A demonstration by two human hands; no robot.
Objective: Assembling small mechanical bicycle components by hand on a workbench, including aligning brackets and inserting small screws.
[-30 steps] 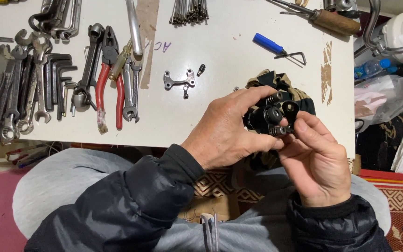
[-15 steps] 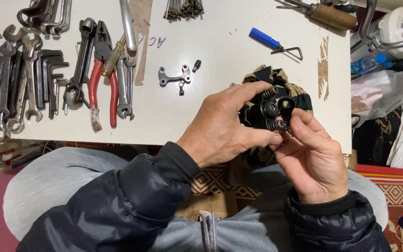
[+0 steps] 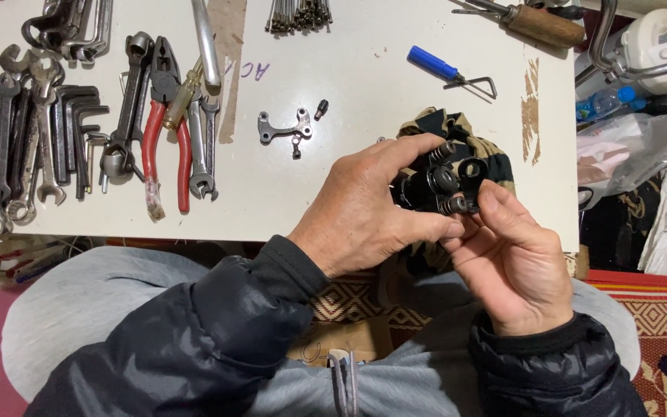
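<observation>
My left hand (image 3: 364,208) curls in, fingers bent and thumb pressed forward; my right hand (image 3: 511,262) meets it, fingertips (image 3: 484,202) pinched (both sleeves dark)

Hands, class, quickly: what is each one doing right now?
Left hand: closed around the black metal part with springs, holding it.
Right hand: fingertips pinching the same part at its lower edge, near a spring.

Red-handled pliers (image 3: 165,131), wrenches (image 3: 9,147) — blue screwdriver (image 3: 434,64), metal bracket (image 3: 283,127)
</observation>
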